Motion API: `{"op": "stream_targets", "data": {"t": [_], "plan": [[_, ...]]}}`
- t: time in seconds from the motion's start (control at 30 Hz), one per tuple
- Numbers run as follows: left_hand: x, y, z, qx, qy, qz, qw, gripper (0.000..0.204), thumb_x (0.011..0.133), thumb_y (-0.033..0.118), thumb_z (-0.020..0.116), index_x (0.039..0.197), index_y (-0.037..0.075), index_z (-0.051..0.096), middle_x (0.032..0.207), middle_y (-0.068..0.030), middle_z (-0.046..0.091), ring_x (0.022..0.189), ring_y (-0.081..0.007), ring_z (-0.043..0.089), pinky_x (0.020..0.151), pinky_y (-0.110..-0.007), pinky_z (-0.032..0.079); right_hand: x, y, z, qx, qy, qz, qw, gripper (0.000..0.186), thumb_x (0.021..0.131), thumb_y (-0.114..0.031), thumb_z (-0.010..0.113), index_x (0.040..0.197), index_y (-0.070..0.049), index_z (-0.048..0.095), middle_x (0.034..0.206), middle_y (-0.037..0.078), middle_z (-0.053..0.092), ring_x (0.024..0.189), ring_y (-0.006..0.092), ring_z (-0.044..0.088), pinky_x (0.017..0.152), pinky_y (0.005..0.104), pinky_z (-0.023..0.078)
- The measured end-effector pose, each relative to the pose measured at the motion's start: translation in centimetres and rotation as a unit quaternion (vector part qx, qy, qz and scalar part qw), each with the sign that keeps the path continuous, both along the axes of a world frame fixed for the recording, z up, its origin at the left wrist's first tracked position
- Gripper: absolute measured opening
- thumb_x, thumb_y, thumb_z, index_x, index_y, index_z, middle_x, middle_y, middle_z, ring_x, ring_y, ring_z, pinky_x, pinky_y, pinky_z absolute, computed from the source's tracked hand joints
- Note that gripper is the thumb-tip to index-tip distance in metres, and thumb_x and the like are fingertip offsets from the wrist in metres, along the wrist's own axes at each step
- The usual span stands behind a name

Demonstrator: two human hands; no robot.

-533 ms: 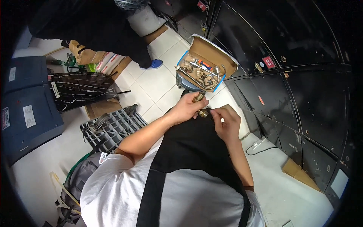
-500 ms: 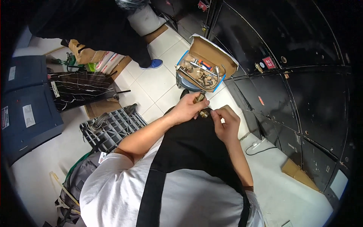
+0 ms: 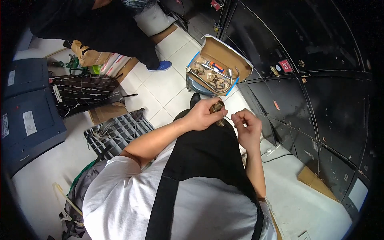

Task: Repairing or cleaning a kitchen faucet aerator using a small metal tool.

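My left hand is closed around a brass pipe fitting, a short tubular piece with an open end facing up. Its lower brass end shows below my thumb; my fingers hide the middle. To its right, my right hand is pinched, thumb against forefinger, a little apart from the fitting. A faint pale line runs between the hands, too thin to name. Past my hands stands an open cardboard box holding a curved metal faucet spout, an orange-and-blue tool and several small brass parts.
Black lockers line the right side. On the left are a grey plastic pallet, dark blue bins and a black marbled panel. Another person in dark clothes and a blue shoe stands far left. A cable lies at right.
My right hand has drawn away to the right from the fitting. My left hand has shifted slightly right and turned the fitting, so its open end now faces up more.
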State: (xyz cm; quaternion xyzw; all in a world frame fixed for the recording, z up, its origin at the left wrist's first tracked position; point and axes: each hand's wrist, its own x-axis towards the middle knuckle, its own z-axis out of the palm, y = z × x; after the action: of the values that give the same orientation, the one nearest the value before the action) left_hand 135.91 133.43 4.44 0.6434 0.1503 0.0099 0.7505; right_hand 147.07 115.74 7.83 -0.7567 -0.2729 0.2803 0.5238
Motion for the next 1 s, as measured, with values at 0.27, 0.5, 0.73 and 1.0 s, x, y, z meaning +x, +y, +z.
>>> {"op": "stream_targets", "data": {"t": [0.27,0.5,0.73,1.0], "plan": [[0.3,-0.3,0.0,-0.105,0.038,0.058,0.992,0.021,0.102,0.024,0.066,0.094,0.006,0.057,0.07,0.003,0.055,0.056,-0.0057,0.05,0.051,-0.024,0.041,-3.1,-0.3,-2.0,0.032,0.179,-0.044,0.982,0.008,0.1,-0.006,0.067,0.093,-0.001,0.067,0.081,0.001,0.063,0.069,0.0072,0.055,0.064,0.0218,0.044],[-0.3,-0.8,0.3,-0.088,0.039,0.069,0.993,0.025,0.102,0.028,0.066,0.095,0.005,0.058,0.07,0.0043,0.055,0.053,-0.0044,0.05,0.048,-0.023,0.04,-2.4,0.4,0.5,0.059,-0.08,-0.053,0.994,0.007,0.094,-0.002,0.072,0.1,0.001,0.07,0.09,0.006,0.065,0.073,0.0107,0.06,0.065,0.0233,0.048],[-0.2,-1.6,-0.1,-0.078,0.042,0.078,0.993,0.025,0.102,0.027,0.066,0.093,0.005,0.058,0.069,0.0037,0.055,0.053,-0.0052,0.05,0.048,-0.023,0.04,-2.8,-1.2,-0.9,0.045,0.057,-0.046,0.996,0.008,0.094,-0.006,0.074,0.091,0.001,0.071,0.076,0.003,0.059,0.065,0.008,0.052,0.059,0.0217,0.041],[0.5,-1.6,1.3,-0.151,0.076,0.083,0.982,0.022,0.105,0.025,0.062,0.094,0.006,0.059,0.074,0.0011,0.056,0.057,-0.008,0.05,0.051,-0.024,0.041,-0.1,-0.1,0.2,0.068,-0.292,0.025,0.954,0.008,0.09,-0.008,0.075,0.087,-0.003,0.071,0.079,0.004,0.064,0.064,0.0177,0.062,0.058,0.0321,0.05]]}}
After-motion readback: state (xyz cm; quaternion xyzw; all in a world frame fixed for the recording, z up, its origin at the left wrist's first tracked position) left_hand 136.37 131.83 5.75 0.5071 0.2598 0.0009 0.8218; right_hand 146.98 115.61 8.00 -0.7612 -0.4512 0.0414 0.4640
